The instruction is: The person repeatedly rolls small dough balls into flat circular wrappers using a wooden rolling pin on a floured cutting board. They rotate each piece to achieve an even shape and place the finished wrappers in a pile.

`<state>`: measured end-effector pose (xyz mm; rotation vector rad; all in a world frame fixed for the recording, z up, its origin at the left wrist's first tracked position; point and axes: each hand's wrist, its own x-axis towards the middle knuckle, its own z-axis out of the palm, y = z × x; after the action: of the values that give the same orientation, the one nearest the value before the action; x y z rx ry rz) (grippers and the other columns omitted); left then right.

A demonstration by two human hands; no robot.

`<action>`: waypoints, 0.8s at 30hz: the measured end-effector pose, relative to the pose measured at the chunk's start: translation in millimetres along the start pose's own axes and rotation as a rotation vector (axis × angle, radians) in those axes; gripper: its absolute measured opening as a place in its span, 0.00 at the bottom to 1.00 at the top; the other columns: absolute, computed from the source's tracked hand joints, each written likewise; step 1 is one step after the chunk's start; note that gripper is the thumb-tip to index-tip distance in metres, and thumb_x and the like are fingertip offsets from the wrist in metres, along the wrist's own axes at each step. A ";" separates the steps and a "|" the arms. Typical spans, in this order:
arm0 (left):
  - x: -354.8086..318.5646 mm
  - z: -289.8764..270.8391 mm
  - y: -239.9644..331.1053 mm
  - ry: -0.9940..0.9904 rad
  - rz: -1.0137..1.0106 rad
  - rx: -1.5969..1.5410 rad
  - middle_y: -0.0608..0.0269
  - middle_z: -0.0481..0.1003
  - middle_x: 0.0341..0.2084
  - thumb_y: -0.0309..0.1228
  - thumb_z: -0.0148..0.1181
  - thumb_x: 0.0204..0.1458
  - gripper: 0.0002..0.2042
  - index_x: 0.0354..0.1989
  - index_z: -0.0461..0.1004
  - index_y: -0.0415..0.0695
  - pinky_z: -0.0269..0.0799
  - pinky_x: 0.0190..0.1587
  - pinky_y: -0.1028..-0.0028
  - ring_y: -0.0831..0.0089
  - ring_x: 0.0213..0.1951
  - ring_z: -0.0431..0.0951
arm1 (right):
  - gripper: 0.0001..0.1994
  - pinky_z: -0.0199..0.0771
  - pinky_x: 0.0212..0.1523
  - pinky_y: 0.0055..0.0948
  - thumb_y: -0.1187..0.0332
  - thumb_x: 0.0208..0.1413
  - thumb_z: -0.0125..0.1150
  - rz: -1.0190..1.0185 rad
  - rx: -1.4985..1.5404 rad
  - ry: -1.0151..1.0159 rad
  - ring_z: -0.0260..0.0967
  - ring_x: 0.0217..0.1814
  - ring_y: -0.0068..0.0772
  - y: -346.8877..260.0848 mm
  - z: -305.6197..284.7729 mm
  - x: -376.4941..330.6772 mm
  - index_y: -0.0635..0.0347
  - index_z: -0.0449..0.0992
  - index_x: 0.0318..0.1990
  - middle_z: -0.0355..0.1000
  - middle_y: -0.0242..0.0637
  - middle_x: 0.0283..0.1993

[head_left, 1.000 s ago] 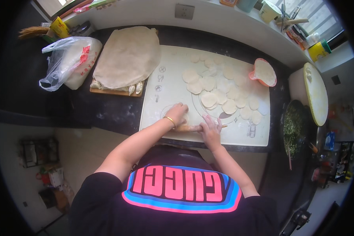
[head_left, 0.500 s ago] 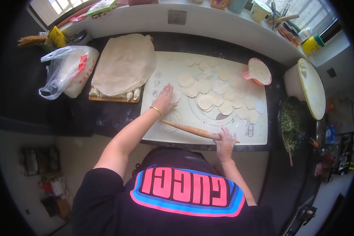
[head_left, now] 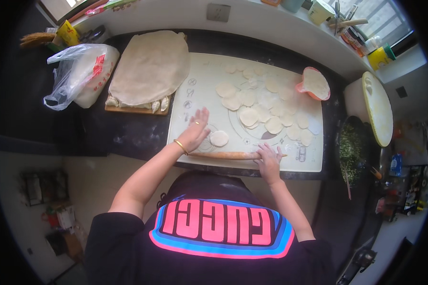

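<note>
A wooden rolling pin (head_left: pixel 223 155) lies along the near edge of the pale mat (head_left: pixel 204 71), with a small round dough piece (head_left: pixel 218 138) just beyond it on the mat. The right hand (head_left: pixel 269 164) lays outstretched fingers over the pin's right part near the mat's near edge; whether they close round it I cannot tell. The left hand (head_left: pixel 196 133) is open and holds nothing, fingers spread over the mat's left part beside the dough piece, its wrist by the pin's left end. A stretch of mat surface separates the dough piece from the rolled dough rounds (head_left: pixel 248 117), which cover the mat's middle and far right; a red bowl (head_left: pixel 300 87) of white powder sits at the mat's far right edge. Left of the mat, a wooden board (head_left: pixel 123 109) bears a broad dough sheet (head_left: pixel 147 66) whose edge reaches the mat's far left corner, and farther left sits a plastic bag (head_left: pixel 88 78). Right of the mat is a dark pan of chopped greens (head_left: pixel 351 145). As for writing, small dark symbols mark the mat's left side, the bag has red printing, and the black shirt (head_left: pixel 218 228) on the mat's near side carries large pink capitals, upside down here
</note>
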<state>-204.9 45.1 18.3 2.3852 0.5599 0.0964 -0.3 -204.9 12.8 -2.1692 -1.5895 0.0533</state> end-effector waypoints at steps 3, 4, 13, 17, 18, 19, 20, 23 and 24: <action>-24.9 -14.0 15.9 0.071 -0.131 0.254 0.43 0.42 0.65 0.39 0.47 0.56 0.33 0.65 0.43 0.35 0.36 0.65 0.53 0.48 0.66 0.41 | 0.19 0.38 0.65 0.53 0.71 0.39 0.65 0.030 0.036 -0.010 0.57 0.63 0.36 -17.7 23.5 21.7 0.53 0.69 0.42 0.65 0.32 0.57; -31.9 -6.4 18.2 0.055 -0.198 0.292 0.44 0.42 0.65 0.40 0.47 0.55 0.33 0.65 0.43 0.35 0.36 0.65 0.53 0.49 0.66 0.42 | 0.18 0.37 0.65 0.53 0.71 0.40 0.65 0.037 0.054 -0.012 0.57 0.63 0.36 -22.2 30.0 31.6 0.53 0.69 0.42 0.65 0.32 0.57; -14.4 27.3 8.1 0.167 -0.316 0.366 0.43 0.41 0.65 0.40 0.49 0.53 0.36 0.65 0.42 0.34 0.37 0.64 0.50 0.48 0.66 0.41 | 0.33 0.26 0.66 0.58 0.56 0.52 0.55 0.056 -0.151 -0.262 0.32 0.73 0.44 -14.1 32.2 96.0 0.56 0.53 0.63 0.39 0.42 0.71; -44.3 25.1 18.0 0.028 -0.220 0.322 0.43 0.40 0.66 0.40 0.48 0.53 0.35 0.65 0.42 0.34 0.36 0.64 0.50 0.46 0.66 0.40 | 0.36 0.25 0.66 0.59 0.52 0.51 0.55 0.106 -0.162 -0.365 0.30 0.74 0.46 -32.5 17.6 48.7 0.57 0.51 0.64 0.37 0.45 0.71; -42.9 25.9 15.4 0.016 -0.219 0.337 0.43 0.40 0.66 0.40 0.48 0.53 0.35 0.65 0.42 0.34 0.36 0.64 0.50 0.46 0.66 0.40 | 0.36 0.25 0.66 0.60 0.52 0.51 0.55 0.093 -0.167 -0.309 0.30 0.74 0.46 -32.4 23.2 56.0 0.57 0.51 0.64 0.36 0.45 0.71; -30.3 27.2 7.9 0.108 -0.247 0.373 0.43 0.39 0.66 0.41 0.47 0.54 0.35 0.65 0.42 0.34 0.36 0.64 0.50 0.47 0.67 0.39 | 0.36 0.25 0.65 0.60 0.52 0.51 0.55 0.086 -0.172 -0.252 0.29 0.73 0.47 -30.9 30.0 68.2 0.57 0.50 0.65 0.36 0.46 0.71; -12.8 23.3 2.7 0.163 -0.291 0.396 0.43 0.39 0.66 0.41 0.47 0.54 0.35 0.65 0.42 0.34 0.36 0.64 0.50 0.47 0.67 0.39 | 0.36 0.25 0.65 0.61 0.53 0.51 0.55 0.078 -0.180 -0.192 0.29 0.73 0.47 -27.4 35.2 81.8 0.58 0.50 0.65 0.36 0.46 0.71; 19.4 20.2 0.7 0.287 -0.385 0.434 0.44 0.39 0.66 0.41 0.48 0.53 0.35 0.64 0.42 0.34 0.37 0.64 0.51 0.49 0.67 0.40 | 0.37 0.25 0.65 0.62 0.52 0.50 0.56 0.108 -0.207 -0.136 0.29 0.73 0.48 -18.8 41.5 114.8 0.58 0.50 0.65 0.36 0.46 0.71; 12.5 21.6 3.5 0.197 -0.345 0.402 0.44 0.39 0.66 0.41 0.48 0.53 0.36 0.65 0.42 0.35 0.37 0.64 0.51 0.49 0.67 0.39 | 0.37 0.25 0.65 0.62 0.51 0.50 0.56 0.106 -0.197 -0.184 0.29 0.73 0.48 -16.9 39.2 108.4 0.58 0.50 0.65 0.36 0.45 0.71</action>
<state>-187.8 34.9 2.9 2.6351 1.1697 0.0707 9.6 -89.0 8.6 -2.4618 -1.6374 0.1377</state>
